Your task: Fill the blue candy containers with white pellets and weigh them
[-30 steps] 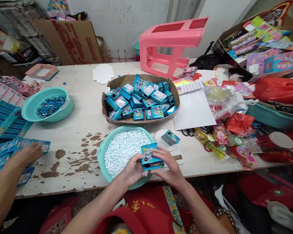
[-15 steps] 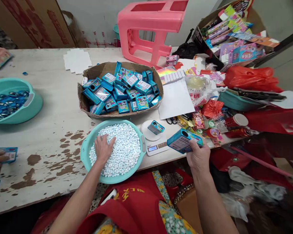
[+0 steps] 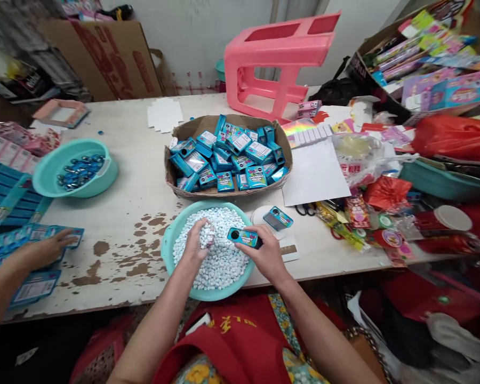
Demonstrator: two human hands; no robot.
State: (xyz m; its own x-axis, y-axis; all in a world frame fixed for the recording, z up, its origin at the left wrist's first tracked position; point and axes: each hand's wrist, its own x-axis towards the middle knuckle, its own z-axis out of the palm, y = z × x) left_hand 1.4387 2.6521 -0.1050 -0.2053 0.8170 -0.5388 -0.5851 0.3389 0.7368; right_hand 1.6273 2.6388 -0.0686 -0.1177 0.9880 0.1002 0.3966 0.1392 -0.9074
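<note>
My left hand is cupped around some small white candies, just over the turquoise basin filled with white and pale-blue candies. My right hand grips a blue candy box above the basin's right side, its dark round hole turned towards my left hand. Another blue box rests on the round plate of a small white scale, partly hidden behind my right hand. Beyond the basin, a cut-down cardboard carton holds a heap of similar blue boxes.
At left, a co-worker's hand touches blue packs beside a second turquoise basin of shiny blue pieces. A pink stool lies behind the carton. White paper, scissors and mixed sweets packaging crowd the right side.
My left hand has lifted from the candies with some in its grasp. My right hand has brought the blue box left over the basin. The view has shifted left.
</note>
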